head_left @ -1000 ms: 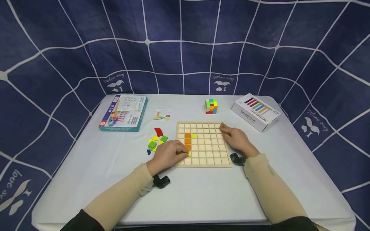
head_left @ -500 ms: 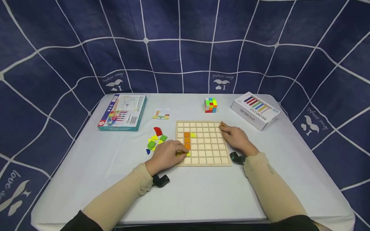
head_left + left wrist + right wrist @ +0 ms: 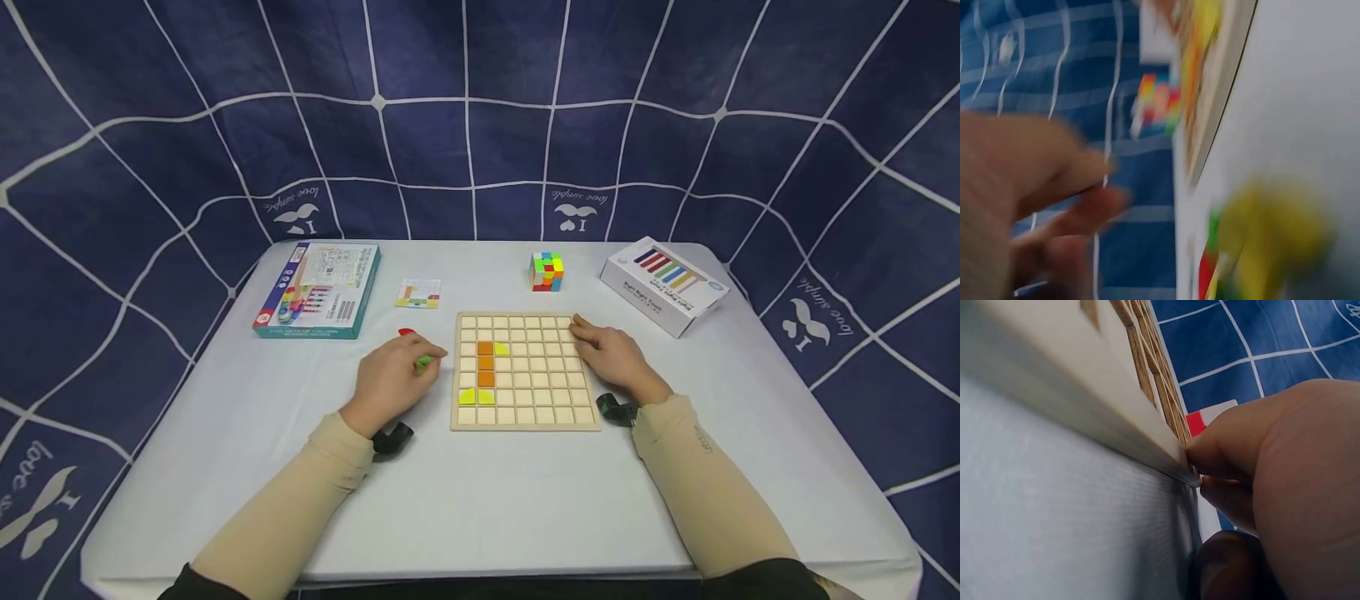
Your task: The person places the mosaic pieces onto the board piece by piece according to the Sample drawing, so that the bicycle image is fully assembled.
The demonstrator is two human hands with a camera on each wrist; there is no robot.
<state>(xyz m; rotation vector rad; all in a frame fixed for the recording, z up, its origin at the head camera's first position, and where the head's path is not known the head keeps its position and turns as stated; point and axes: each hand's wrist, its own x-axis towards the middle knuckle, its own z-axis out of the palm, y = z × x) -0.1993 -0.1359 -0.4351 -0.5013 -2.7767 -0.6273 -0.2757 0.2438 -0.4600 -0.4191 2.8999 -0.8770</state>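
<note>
Left hand (image 3: 390,382) over green piece (image 3: 423,362), fingers loosely bent, slightly parted, empty. Right hand (image 3: 615,362) grips gridded board (image 3: 540,400) near far right corner, fingers pinching rim.

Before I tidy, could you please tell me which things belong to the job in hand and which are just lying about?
Seemingly in use: board, orange tiles, yellow tiles, green tile, red tile, probably card.
Seemingly lying about: cube, teal box, white box.
</note>
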